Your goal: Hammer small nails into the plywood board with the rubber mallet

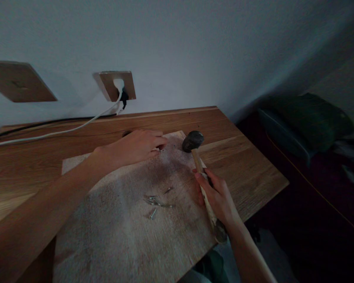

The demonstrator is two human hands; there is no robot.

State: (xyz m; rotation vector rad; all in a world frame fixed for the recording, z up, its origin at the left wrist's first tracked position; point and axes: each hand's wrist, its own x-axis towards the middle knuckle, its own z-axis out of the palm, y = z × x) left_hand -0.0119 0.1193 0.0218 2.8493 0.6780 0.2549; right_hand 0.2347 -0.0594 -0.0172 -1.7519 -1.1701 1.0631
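Observation:
My right hand [216, 192] grips the wooden handle of a mallet [193, 141] with a dark, rubber-like head. That head is raised beside the board's far right corner. Over the far part of the pale wooden board [112, 220], my left hand [138, 145] has its fingers bent and pinched together. A small bright spot shows at the fingertips, too small to make out. Several loose nails [156, 202] lie scattered on the board, nearer to me than the left hand. Behind the left hand, a small dark object [126, 133] is mostly hidden.
The board rests on a wooden table [233, 157] against the wall. White and black cords [76, 127] run from a wall outlet [129, 84] along the back left. Past the table's right edge, a dark green cushion [312, 122] lies lower down.

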